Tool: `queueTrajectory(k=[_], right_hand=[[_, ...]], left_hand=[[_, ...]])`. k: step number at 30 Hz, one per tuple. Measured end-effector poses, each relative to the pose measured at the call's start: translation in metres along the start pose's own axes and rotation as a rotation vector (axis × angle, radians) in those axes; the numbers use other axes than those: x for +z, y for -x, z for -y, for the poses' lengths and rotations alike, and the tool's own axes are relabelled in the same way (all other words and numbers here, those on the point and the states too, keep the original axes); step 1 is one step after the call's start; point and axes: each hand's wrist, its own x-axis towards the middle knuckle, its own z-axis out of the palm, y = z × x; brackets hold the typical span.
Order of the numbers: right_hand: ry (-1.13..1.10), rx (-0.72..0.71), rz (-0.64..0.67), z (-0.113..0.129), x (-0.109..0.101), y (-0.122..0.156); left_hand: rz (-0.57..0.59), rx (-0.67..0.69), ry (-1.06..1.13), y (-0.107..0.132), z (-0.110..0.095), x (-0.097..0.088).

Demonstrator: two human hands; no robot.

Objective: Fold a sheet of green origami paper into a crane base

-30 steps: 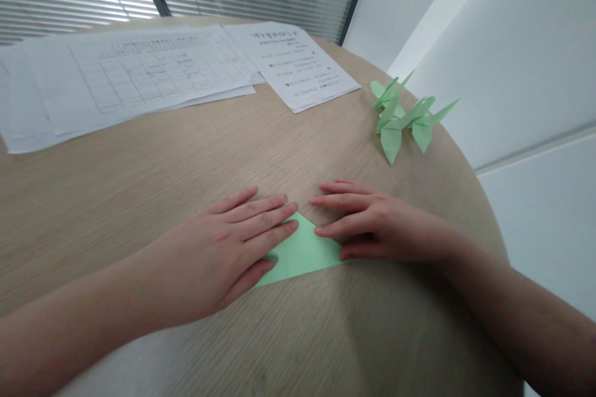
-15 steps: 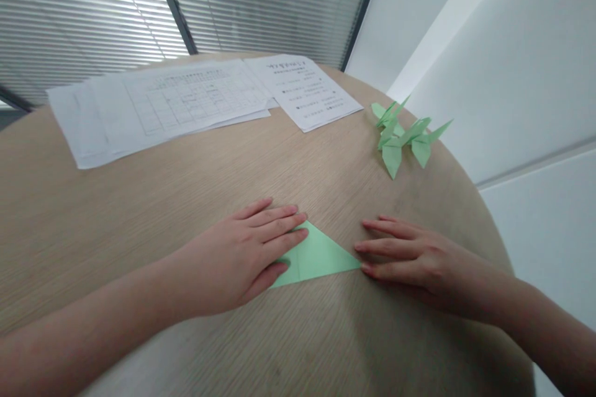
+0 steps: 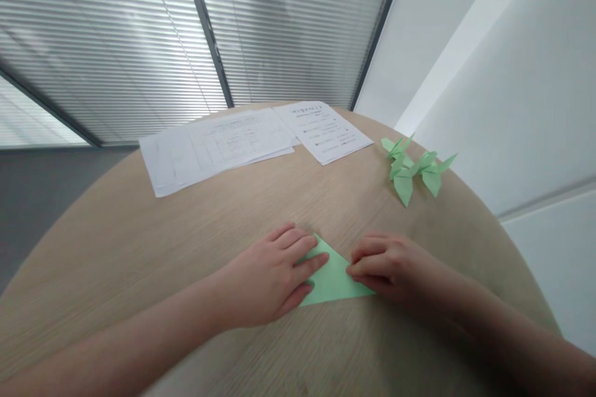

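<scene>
A green sheet of origami paper, folded into a triangle, lies flat on the wooden table. My left hand rests palm down across its left part, fingers apart and pressing on it; that part of the paper is hidden. At the right corner, my right hand has its fingers curled and pinched together at the paper's upper edge. The very tip of that corner is partly covered by this hand. Farther back on the right stand several folded green paper cranes, close together.
White printed sheets lie overlapping along the far side of the round table. Another printed page sits beside them. Window blinds rise behind the table, and a white wall stands at the right.
My right hand has gone from outstretched fingers at the paper's tip to a pinch on its upper right edge. My left hand stays on the paper. The view has tilted up.
</scene>
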Motion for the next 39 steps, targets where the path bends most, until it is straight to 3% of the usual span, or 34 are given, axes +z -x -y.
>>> queueTrajectory(k=[5, 9, 24, 33, 39], right_hand=[[0.0, -0.027, -0.015, -0.006, 0.005, 0.006], [-0.018, -0.018, 0.004, -0.007, 0.004, 0.006], [0.217, -0.018, -0.135, -0.009, 0.022, -0.006], [0.288, 0.08, -0.112, -0.007, 0.027, -0.017], [0.368, 0.18, -0.017, 0.005, 0.025, -0.023]], left_hand=[[-0.088, 0.171, -0.05, 0.006, -0.018, 0.004], [-0.03, 0.081, 0.023, 0.007, -0.031, 0.001], [0.067, 0.089, 0.162, 0.006, -0.023, 0.001], [0.069, 0.071, 0.16, 0.008, -0.024, 0.001], [0.077, 0.072, 0.151, 0.006, -0.024, -0.001]])
